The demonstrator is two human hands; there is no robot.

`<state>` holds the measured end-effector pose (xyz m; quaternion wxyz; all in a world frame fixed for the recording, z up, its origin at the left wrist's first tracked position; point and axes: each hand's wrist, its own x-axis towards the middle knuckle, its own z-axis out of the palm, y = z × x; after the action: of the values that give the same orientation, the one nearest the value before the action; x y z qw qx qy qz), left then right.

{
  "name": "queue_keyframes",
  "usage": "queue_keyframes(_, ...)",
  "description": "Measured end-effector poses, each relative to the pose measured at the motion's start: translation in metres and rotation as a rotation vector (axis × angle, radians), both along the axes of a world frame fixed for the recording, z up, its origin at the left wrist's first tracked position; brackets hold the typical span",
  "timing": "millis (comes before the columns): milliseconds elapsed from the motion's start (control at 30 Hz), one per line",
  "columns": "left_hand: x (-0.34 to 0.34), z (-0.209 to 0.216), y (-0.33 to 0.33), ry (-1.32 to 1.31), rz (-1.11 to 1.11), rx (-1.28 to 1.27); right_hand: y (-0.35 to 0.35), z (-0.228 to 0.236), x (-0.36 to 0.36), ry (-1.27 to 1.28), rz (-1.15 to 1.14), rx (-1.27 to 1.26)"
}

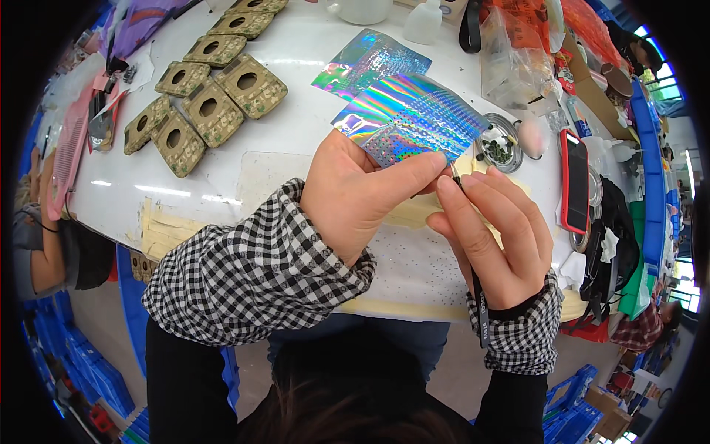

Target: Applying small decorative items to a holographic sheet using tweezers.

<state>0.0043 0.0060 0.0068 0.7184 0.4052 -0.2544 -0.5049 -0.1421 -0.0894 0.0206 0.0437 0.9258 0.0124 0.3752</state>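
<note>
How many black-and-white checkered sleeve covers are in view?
2: the left sleeve cover, around the arm behind the left hand; the right sleeve cover, behind the right hand.

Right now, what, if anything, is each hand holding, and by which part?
The left hand pinches a shiny holographic sheet by its near edge. The right hand grips a slim dark tool, seemingly tweezers, near its tip.

Bright, even light; windows glow overexposed at right; white streaks glare on the table; foil shimmers rainbow; centre crisp; edges bend, soften, fall to black.
</note>
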Motion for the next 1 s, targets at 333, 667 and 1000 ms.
queue_keyframes(333,0.0000,0.0019,0.0001,0.003,-0.004,-0.008,0.0000,0.0002,-0.0007,0.003,0.000,-0.018)
queue_keyframes(667,0.0001,-0.0005,-0.0003,0.006,-0.002,-0.013,0.0005,0.0001,-0.0014,0.010,-0.004,-0.018)
queue_keyframes(1000,-0.0009,0.0001,-0.0003,0.010,0.013,-0.014,0.0009,0.0002,-0.0009,0.014,-0.006,0.001)
